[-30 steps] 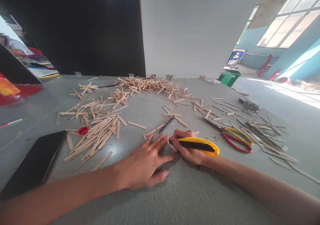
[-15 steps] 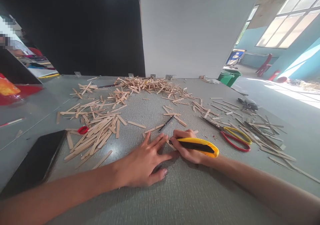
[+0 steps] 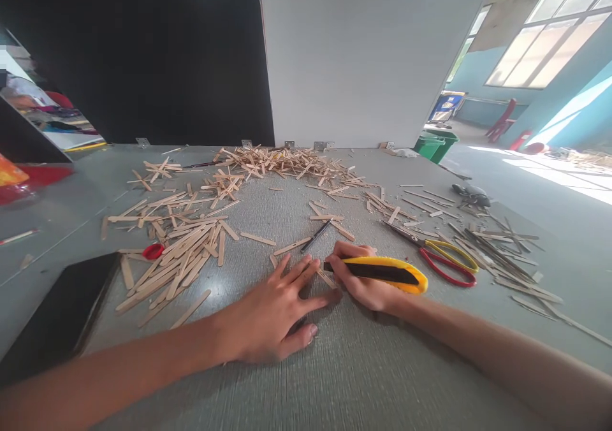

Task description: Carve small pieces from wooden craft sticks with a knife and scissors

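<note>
My right hand (image 3: pixel 361 281) is closed around a yellow and black utility knife (image 3: pixel 387 273), its front end pointing left and down at the table. Under that tip lies a wooden craft stick (image 3: pixel 326 278), partly covered by my fingers. My left hand (image 3: pixel 282 310) rests flat on the table with fingers spread, its fingertips against the stick. Just beyond the hands are a dark slim pen-like tool (image 3: pixel 316 235) and another craft stick (image 3: pixel 291 247).
Loose craft sticks (image 3: pixel 191 252) and a red ring-shaped thing (image 3: pixel 153 251) lie left, near a black phone-like slab (image 3: pixel 64 310). A larger stick pile (image 3: pixel 287 160) sits before the upright panel (image 3: pixel 373 61). To the right are red-and-yellow-handled scissors (image 3: pixel 447 262) and thin wood strips (image 3: pixel 507 265).
The knife's back end has swung slightly right and up in my right hand. My left hand stays flat in about the same place. The whole view has shifted slightly.
</note>
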A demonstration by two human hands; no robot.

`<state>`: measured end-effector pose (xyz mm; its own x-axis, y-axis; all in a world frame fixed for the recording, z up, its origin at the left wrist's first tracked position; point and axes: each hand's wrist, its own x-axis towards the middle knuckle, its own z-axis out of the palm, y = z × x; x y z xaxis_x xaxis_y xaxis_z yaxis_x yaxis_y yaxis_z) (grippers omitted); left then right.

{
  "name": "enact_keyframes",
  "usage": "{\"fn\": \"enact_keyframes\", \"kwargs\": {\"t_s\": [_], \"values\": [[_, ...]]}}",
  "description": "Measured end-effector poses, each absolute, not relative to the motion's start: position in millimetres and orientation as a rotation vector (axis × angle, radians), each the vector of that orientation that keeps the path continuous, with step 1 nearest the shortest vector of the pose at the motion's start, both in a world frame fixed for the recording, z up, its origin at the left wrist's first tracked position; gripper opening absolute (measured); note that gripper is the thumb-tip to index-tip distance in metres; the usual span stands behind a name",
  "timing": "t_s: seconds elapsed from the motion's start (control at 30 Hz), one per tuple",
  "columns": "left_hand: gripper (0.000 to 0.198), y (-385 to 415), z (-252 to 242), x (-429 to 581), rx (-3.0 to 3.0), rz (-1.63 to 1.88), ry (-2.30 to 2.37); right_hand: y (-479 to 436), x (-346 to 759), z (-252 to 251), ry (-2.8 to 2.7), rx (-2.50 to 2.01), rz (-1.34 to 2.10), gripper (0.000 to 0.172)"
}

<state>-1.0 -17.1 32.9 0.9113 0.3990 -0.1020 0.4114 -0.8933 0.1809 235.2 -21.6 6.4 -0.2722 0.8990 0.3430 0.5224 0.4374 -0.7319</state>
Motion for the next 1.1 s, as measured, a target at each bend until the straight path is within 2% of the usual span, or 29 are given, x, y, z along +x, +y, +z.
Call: {"fn": "enact_keyframes", "kwargs": {"t_s": [0.43, 0.9, 1.1], "values": [[0.075, -17.5, 35.4, 0.2, 2.842, -0.144, 0.622, -20.3, 232.7, 9.1, -1.979, -1.253, 0.695, 0.037], [0.076, -17.0, 32.9, -1.3, 2.828, -0.015, 0.595, -17.7, 232.4, 7.2, -1.996, -1.213, 0.678, 0.036], [0.064, -17.0, 31.2, -2.9, 2.823, -0.025, 0.597, -17.5, 231.8, 7.8, -2.005, -1.211, 0.681, 0.037]]}}
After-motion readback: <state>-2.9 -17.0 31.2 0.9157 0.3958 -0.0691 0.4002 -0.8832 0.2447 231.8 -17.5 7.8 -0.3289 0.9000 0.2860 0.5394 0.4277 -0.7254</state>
